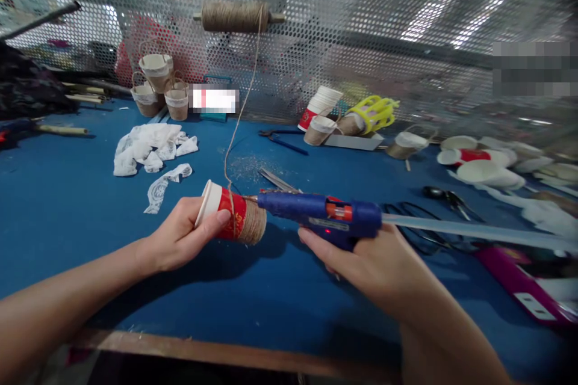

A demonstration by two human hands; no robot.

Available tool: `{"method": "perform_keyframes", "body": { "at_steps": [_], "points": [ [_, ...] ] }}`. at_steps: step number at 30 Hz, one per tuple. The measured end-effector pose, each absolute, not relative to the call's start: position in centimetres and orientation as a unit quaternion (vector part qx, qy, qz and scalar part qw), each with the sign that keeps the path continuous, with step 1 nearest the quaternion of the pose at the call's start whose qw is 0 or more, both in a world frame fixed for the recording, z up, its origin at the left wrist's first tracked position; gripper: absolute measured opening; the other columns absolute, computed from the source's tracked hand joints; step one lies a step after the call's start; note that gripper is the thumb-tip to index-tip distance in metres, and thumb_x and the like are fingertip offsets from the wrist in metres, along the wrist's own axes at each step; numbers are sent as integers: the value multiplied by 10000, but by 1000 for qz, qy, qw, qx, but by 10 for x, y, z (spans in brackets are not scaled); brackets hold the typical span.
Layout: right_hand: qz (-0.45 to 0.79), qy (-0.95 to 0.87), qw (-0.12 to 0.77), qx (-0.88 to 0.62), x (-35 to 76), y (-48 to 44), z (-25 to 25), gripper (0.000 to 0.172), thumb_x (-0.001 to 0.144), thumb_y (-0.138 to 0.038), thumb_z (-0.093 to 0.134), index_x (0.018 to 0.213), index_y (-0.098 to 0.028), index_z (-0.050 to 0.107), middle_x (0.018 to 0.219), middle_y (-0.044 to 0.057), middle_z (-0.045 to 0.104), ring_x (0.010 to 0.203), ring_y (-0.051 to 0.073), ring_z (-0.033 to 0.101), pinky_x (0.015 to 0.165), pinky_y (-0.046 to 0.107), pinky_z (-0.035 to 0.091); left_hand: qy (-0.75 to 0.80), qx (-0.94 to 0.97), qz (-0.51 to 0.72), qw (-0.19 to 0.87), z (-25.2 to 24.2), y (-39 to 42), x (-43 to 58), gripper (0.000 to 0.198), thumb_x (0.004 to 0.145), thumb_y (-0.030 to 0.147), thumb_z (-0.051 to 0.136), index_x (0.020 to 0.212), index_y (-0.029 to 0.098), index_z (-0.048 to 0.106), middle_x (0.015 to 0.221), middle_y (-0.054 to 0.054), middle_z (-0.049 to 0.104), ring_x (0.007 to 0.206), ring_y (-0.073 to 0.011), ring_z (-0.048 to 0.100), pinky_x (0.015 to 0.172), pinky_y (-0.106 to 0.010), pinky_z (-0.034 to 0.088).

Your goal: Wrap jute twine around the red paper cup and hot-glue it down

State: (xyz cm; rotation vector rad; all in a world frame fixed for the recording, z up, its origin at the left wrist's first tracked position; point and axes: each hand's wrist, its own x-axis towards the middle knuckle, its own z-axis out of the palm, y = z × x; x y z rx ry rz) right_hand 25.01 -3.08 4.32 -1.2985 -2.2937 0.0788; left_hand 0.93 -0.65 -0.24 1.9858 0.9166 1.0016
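A red and white paper cup (pixel 229 207) lies tilted on its side in my left hand (pixel 180 234), which is closed around its rim end with the thumb on top. Twine (pixel 253 225) is wound around the cup's base end. From there a loose strand (pixel 242 105) runs up to a twine spool (pixel 235 17) on the mesh wall. My right hand (pixel 365 258) grips a blue hot glue gun (pixel 316 213), its red light lit. The gun's nozzle points left at the cup, close to the edge of the winding. A long clear glue stick (pixel 451 227) sticks out behind it.
White lace (pixel 149 147) lies at left, below finished twine baskets (pixel 156 72). Scissors (pixel 277 180) lie behind the glue gun, with pliers (pixel 284 139) farther back. Stacked cups (pixel 321 107) stand by the mesh. More cups (pixel 483 159) and a purple power strip (pixel 524 286) are at right.
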Motion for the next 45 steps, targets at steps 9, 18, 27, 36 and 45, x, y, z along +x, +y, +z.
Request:
{"method": "perform_keyframes", "body": {
  "at_steps": [9,18,27,36,45],
  "points": [
    [375,-600,377,-598,261,2,39,242,691,-389,634,656,-163,557,480,-26,545,436,95,488,443,219,392,345,769,387,374,-3,-7,10,330,882,296,380,706,135,608,576,4,524,480,-87,392,463,-200,332],
    [212,-570,310,-731,284,74,12,304,767,-377,548,547,-171,510,488,36,544,402,108,468,422,256,359,345,763,383,391,-9,-4,10,354,881,324,362,721,124,606,592,-4,548,507,-98,423,494,-205,355],
    [175,-636,281,-697,268,84,16,329,763,-337,580,477,-177,544,492,46,538,570,156,546,517,267,381,324,796,381,342,-4,-5,12,319,870,298,355,715,125,574,612,-16,538,534,-107,434,509,-215,361],
    [642,-636,171,-394,191,20,26,620,746,-687,380,820,-156,693,839,60,677,807,146,582,744,280,427,178,866,373,281,-5,-15,16,261,829,146,397,569,170,402,530,36,398,500,-92,338,499,-225,302],
    [627,-498,461,-382,199,11,32,165,651,-310,687,618,-169,606,622,-43,582,536,53,463,515,201,331,333,718,324,519,-3,-14,18,312,860,344,397,680,133,541,590,20,470,529,-91,383,525,-212,344]
  ]
}}
